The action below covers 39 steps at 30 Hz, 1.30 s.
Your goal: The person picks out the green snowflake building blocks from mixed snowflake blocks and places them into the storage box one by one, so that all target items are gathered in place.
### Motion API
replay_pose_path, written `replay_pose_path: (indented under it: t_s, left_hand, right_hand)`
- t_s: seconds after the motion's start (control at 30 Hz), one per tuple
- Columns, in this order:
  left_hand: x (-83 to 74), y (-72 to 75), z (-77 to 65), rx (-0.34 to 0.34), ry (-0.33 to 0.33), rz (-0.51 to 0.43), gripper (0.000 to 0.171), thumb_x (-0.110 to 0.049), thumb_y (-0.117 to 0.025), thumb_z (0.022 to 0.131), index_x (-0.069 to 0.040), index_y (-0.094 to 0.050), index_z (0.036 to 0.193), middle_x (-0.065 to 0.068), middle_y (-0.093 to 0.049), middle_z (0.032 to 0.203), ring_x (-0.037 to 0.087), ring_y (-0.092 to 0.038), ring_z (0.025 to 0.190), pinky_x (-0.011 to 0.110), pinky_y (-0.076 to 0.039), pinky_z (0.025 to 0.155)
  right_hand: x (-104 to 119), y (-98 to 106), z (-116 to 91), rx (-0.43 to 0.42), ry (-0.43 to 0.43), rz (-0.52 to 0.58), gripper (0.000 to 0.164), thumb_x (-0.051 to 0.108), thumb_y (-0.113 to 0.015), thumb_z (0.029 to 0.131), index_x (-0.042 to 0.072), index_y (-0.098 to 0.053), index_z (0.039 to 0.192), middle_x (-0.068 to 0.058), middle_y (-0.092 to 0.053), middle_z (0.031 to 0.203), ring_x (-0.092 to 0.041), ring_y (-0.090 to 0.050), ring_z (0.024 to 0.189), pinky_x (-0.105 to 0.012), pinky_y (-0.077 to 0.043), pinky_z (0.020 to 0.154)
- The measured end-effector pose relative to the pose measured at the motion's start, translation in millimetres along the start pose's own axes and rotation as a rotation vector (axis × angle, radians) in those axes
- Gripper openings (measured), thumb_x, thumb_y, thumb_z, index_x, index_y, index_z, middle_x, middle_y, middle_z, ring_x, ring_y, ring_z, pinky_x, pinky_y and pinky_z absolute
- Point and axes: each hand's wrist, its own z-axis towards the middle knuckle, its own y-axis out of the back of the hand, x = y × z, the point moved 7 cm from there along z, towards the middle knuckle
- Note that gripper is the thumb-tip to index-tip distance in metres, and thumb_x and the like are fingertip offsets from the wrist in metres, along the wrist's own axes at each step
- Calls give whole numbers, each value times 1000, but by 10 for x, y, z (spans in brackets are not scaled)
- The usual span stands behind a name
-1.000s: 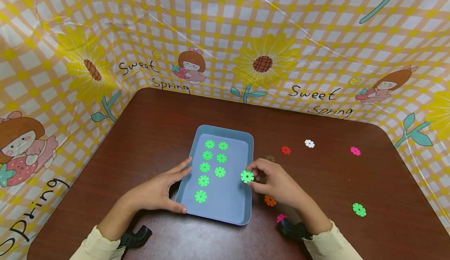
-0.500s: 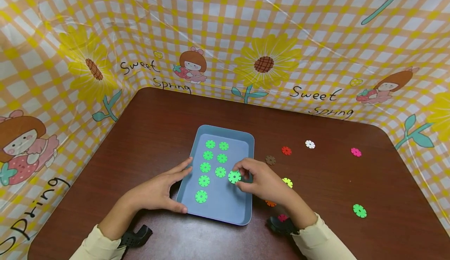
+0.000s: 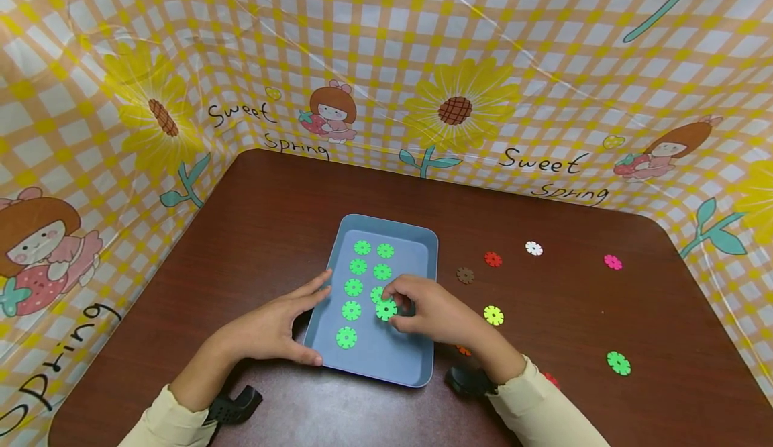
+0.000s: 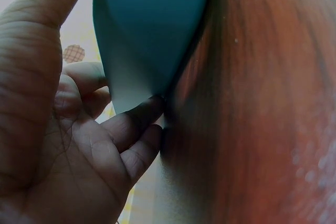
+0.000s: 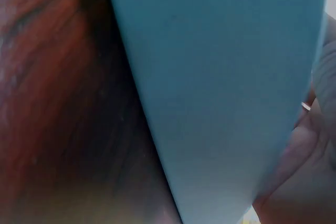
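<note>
A blue-grey tray point(image 3: 417, 360) lies on the table with several green notched plastic discs in it, forming a left column and a shorter second column. Over the tray, my right hand point(image 3: 429, 309) pinches another green notched disc point(image 3: 386, 309) between thumb and fingers. The held disc partly covers the lowest disc point(image 3: 377, 294) of the second column; whether they touch I cannot tell. My left hand point(image 3: 272, 326) rests against the tray's left side, fingers spread and thumb at the near corner. In the left wrist view, its fingertips point(image 4: 152, 106) meet the tray's outer wall point(image 4: 152, 35).
Loose notched discs lie right of the tray: brown point(image 3: 465, 275), red point(image 3: 492, 259), white point(image 3: 534, 248), pink point(image 3: 612, 262), yellow point(image 3: 493, 315) and green point(image 3: 619, 363). An orange disc point(image 3: 463, 350) is partly hidden by my right arm. A checked cloth point(image 3: 374, 44) hangs behind the table.
My right hand has carried the green disc leftward from the tray's right rim to the second column. The yellow disc has come into view. My left hand stays in place.
</note>
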Motion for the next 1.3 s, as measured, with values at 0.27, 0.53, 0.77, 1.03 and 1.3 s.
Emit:
replay_pose_path:
  t_s: [0.27, 0.53, 0.77, 1.03, 1.3]
  left_hand:
    - [0, -2, 1, -1, -16, 7, 111, -49, -85, 74, -3, -26, 156, -4, -5, 167, 18, -13, 149, 52, -28, 112]
    - [-15, 7, -5, -7, -8, 22, 112, -53, -85, 73, -3, -27, 156, -5, -6, 167, 17, -14, 149, 51, -28, 112]
    - [-9, 10, -6, -8, -8, 21, 113, -55, -84, 73, -3, -27, 156, -6, -5, 166, 17, -14, 149, 51, -28, 112]
    - [-12, 5, 1, -3, -10, 13, 111, -51, -85, 74, -3, -27, 156, -5, -5, 167, 17, -14, 149, 51, -29, 112]
    - [-16, 9, -3, 1, -10, 5, 111, -48, -86, 74, -2, -26, 156, -5, -5, 167, 17, -12, 149, 52, -27, 112]
  right_hand:
    - [8, -87, 71, 72, -4, -63, 22, 11, -74, 86, 14, -65, 106, 4, -56, 87, -11, -52, 82, -26, -45, 71]
    - [17, -184, 105, 116, -12, -229, 18, 16, -75, 86, 17, -67, 102, 10, -54, 84, -6, -49, 76, -26, -43, 67]
    - [9, -240, 102, 114, -28, -334, 19, 23, -77, 86, 21, -67, 103, 13, -57, 88, -4, -52, 76, -28, -44, 66]
    - [6, -252, 90, 98, -29, -358, 21, 26, -78, 86, 21, -68, 104, 12, -57, 87, -4, -51, 74, -27, -43, 63]
    - [3, -235, 80, 85, -31, -352, 22, 27, -77, 86, 20, -68, 105, 11, -57, 87, -4, -53, 76, -28, -44, 65]
